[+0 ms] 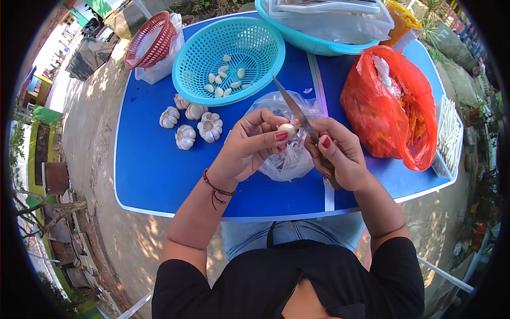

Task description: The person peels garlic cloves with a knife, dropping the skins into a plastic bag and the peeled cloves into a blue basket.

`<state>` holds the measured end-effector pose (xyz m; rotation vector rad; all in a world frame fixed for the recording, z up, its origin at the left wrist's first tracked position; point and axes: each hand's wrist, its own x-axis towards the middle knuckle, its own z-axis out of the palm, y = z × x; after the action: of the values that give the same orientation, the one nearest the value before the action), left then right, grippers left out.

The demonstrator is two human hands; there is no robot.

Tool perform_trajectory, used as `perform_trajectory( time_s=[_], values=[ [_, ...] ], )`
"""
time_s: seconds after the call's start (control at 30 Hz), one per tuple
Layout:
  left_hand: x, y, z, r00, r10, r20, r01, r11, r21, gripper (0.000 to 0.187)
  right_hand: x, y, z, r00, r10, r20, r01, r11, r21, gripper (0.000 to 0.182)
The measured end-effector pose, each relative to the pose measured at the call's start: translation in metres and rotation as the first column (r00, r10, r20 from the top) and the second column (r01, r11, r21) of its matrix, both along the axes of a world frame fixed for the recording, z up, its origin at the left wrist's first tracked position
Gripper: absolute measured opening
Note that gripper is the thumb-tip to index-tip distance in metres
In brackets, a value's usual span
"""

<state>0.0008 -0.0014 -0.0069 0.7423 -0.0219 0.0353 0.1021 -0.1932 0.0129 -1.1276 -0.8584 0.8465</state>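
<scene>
Between the thumb and fingers of my left hand is a pale garlic clove. My right hand grips a knife by its handle, the blade slanting up and to the left beside the clove. Beneath both hands lies a clear plastic bag with pale scraps in it. Left of my hands, several whole garlic bulbs sit on the blue table. Behind them a turquoise basket holds several peeled cloves.
A red plastic bag with orange contents stands at the right, beside a tray of white sticks. At the back are a turquoise basin with a clear container, a yellow packet and a small red basket.
</scene>
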Motion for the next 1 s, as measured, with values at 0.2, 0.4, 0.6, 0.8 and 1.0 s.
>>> perform_trajectory(
  time_s=[0.2, 0.4, 0.6, 0.8, 1.0],
  values=[
    [0.002, -0.010, 0.015, 0.992, 0.088, -0.096, -0.092, 0.995, -0.047, 0.024, 0.000, 0.002, -0.005, 0.992, 0.013, -0.126, -0.007, 0.999, 0.043, 0.036],
    [-0.001, -0.011, 0.006, 0.990, 0.116, -0.084, -0.112, 0.993, 0.042, 0.025, -0.004, 0.003, -0.003, 0.998, -0.015, -0.069, 0.016, 1.000, 0.019, 0.037],
    [-0.001, -0.005, 0.002, 0.998, 0.069, -0.002, -0.069, 0.993, -0.099, 0.025, 0.007, 0.004, 0.003, 0.986, -0.163, -0.029, 0.165, 0.985, 0.058, 0.039],
    [-0.002, -0.006, 0.016, 0.985, 0.140, -0.097, -0.150, 0.982, -0.111, 0.027, 0.003, 0.000, 0.001, 0.987, -0.109, 0.115, 0.123, 0.984, -0.126, 0.035],
    [-0.005, -0.011, 0.003, 0.982, 0.191, -0.010, -0.191, 0.982, 0.006, 0.026, -0.005, 0.007, 0.006, 0.829, -0.197, 0.523, 0.194, 0.979, 0.062, 0.038]
  ],
)
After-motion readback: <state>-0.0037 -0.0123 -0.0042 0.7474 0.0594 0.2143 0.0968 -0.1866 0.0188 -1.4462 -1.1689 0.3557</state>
